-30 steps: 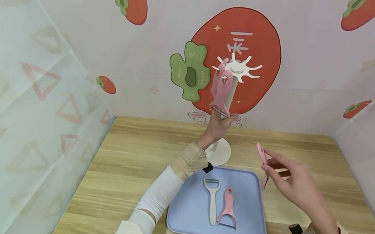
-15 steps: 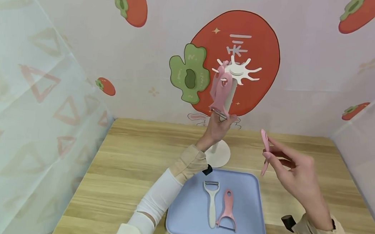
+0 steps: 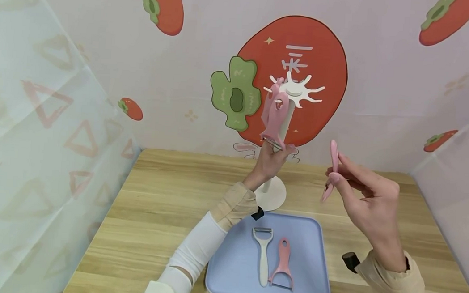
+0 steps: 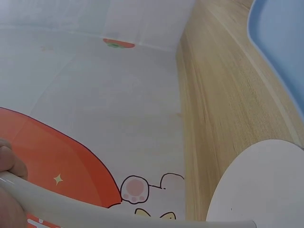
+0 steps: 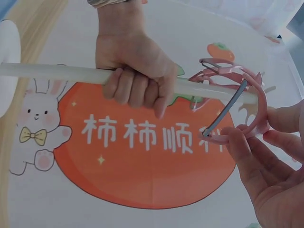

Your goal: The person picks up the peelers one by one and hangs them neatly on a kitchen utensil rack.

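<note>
- Head: the right hand [image 3: 370, 204] had gone up with its pink peeler [image 3: 333, 157] since a second earlier, from beside the tray's far right corner to well above it; left hand [image 3: 271, 162] stayed put on the pole [image 3: 286, 125].
- Head: right thumb and fingers pinched the pink peeler, held in the air right of the stand, apart from it. Left hand gripped the pole just below the two hung peelers [image 3: 277, 115], both pink, on neighbouring prongs of the white rack [image 3: 298, 88].
- Head: backdrop characters ran sideways up the big red fruit [image 3: 324, 62]; rack, pole and hung peelers hid most of them, only the top one clear enough: 利.
- Head: blue tray [image 3: 231, 267] on the wooden table [image 3: 166, 200], in front of the stand's round base [image 3: 273, 196]. In it, a pale peeler [image 3: 264, 253], blade end away from the person, and a second pink one [image 3: 284, 257], blade end toward them. Contact between those two: couldn't tell. Black block [image 3: 257, 213] at the left cuff overlapped the tray's far edge.
- Left wrist: fingers curled round the pole at the left edge; base and a tray corner on the right, a printed paw [image 4: 135, 188] below.
- Right wrist: clearest text, 柿柿顺 [image 5: 140, 134], fourth character crossed by the held peeler's blade [image 5: 227, 107]. Printed rabbit [image 5: 43, 121] with a yellow bow on the left. Left fingers wrapped the pole; right fingertips grasped the held peeler's frame.
</note>
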### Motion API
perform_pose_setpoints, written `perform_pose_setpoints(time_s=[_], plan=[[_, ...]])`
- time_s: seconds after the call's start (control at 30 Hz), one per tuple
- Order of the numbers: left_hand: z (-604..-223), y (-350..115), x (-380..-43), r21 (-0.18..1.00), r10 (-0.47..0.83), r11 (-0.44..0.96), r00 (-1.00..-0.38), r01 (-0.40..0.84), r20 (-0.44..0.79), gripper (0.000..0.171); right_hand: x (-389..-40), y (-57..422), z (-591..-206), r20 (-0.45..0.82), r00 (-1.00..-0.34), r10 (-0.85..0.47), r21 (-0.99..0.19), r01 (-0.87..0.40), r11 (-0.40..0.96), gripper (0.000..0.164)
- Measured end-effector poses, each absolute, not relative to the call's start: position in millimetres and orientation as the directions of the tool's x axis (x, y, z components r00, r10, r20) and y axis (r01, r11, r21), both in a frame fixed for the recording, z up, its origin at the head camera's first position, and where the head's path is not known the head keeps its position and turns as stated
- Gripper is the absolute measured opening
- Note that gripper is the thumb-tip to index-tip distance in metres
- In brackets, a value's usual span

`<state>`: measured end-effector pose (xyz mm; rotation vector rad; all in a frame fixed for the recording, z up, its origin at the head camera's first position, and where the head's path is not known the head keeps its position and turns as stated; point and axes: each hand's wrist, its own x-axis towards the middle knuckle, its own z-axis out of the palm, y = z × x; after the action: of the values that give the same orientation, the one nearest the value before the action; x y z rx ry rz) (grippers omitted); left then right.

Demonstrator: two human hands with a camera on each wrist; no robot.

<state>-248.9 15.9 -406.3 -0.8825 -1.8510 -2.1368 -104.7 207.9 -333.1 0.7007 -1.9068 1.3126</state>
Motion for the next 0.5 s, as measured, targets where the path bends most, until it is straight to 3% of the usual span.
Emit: perform_pose_setpoints(time_s=[0.5], plan=[[-405.6, 15.3, -247.5, 0.832, 0.239, -0.213, -0.798, 0.512, 0.553, 0.039, -114.3, 197.1, -307.7, 0.798, -0.602, 0.045, -0.581, -0.745, 0.328, 0.047]])
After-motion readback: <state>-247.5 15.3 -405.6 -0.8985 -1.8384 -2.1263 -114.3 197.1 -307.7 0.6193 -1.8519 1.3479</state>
